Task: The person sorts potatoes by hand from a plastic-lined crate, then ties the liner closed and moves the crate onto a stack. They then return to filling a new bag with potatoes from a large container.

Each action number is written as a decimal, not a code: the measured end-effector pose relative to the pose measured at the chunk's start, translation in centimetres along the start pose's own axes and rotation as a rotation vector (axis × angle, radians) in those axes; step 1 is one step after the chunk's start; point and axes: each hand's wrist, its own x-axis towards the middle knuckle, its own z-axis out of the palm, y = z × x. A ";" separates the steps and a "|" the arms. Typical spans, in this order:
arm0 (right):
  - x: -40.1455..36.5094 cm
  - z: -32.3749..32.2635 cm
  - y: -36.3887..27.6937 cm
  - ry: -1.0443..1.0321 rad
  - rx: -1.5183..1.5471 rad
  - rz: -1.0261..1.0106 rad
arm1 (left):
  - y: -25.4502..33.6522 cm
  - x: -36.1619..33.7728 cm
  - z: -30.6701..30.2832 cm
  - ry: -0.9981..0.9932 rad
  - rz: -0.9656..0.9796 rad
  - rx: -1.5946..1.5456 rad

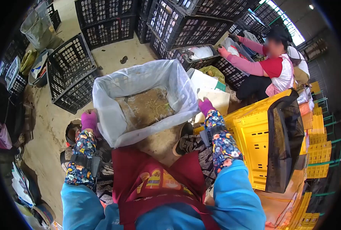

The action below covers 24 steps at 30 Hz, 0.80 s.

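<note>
In front of my knees is a crate (109,92) lined with whitish, see-through plastic film draped over its rim. Holes in the crate's walls show faintly through the film. Brown soil and a few plant scraps (151,105) lie on its bottom. My left hand (89,120), in a purple glove, is closed on the crate's left end. At the right end, my right hand (206,106), also gloved in purple, grips the edge. The fingertips of both hands are partly hidden behind the film.
Black crates (105,28) are stacked at the back, several filled with pale round items. A black crate (72,73) stands at left. Yellow crates (251,142), one with black netting, stand at right. Another person (274,69) crouches by crates. Cardboard (216,101) lies beyond my right hand.
</note>
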 end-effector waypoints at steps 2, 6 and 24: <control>0.2 1.8 1.7 -0.158 -0.179 -0.121 | 3.9 -2.2 -0.8 -0.116 -0.151 -0.075; 2.1 2.8 4.0 -0.038 -0.119 0.109 | 7.3 -4.7 -0.4 -0.293 -0.374 -0.148; 13.1 -5.8 -12.7 -0.115 1.298 -0.273 | 11.5 -3.0 -1.9 0.138 -0.400 -0.652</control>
